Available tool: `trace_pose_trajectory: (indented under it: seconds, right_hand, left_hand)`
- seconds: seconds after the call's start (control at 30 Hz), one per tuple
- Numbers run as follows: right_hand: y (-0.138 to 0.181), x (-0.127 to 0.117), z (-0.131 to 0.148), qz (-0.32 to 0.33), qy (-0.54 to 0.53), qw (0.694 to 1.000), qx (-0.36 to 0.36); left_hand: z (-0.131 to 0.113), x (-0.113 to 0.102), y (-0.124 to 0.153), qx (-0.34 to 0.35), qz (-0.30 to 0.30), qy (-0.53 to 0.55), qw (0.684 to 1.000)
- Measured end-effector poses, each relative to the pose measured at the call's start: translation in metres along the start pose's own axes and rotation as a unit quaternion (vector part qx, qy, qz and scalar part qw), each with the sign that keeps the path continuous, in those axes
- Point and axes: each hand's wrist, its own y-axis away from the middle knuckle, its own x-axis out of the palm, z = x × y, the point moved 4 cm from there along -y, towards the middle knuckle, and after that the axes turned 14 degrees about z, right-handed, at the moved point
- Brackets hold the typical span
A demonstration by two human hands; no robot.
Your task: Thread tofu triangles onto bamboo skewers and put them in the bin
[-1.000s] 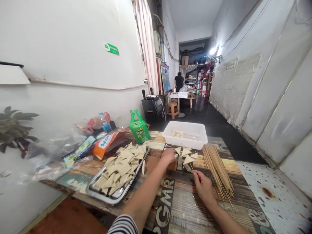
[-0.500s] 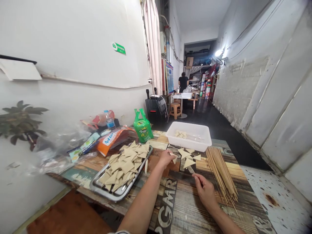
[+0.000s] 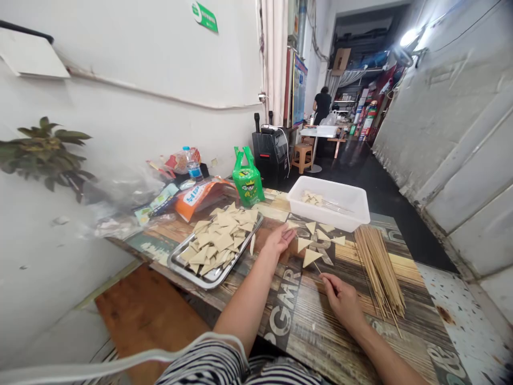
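Observation:
My right hand pinches a thin bamboo skewer whose tip carries a tan triangular tofu piece. My left hand lies on the table with fingers stretched out, its fingertips beside a loose triangle. A few more triangles lie just beyond. A metal tray heaped with the same triangles sits to the left of my left arm.
A bundle of bamboo skewers lies right of my hands. A white plastic tub with a few pieces stands behind them. A green bag, snack packets and a bottle crowd the wall side. A person stands far down the corridor.
The camera has tilted down and shifted. My left hand has opened flat near the loose triangles. My right hand still holds the skewer, now with a triangle at its tip.

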Motion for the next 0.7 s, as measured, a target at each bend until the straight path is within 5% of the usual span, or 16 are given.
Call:
trace_pose_trajectory:
  seconds: [0.7]
  right_hand:
    - [-0.0003,0.0017,0.0048,0.018,0.020,1.000,0.010]
  left_hand:
    - [0.0001,0.0039,0.0083,0.016,-0.020,0.053,0.998]
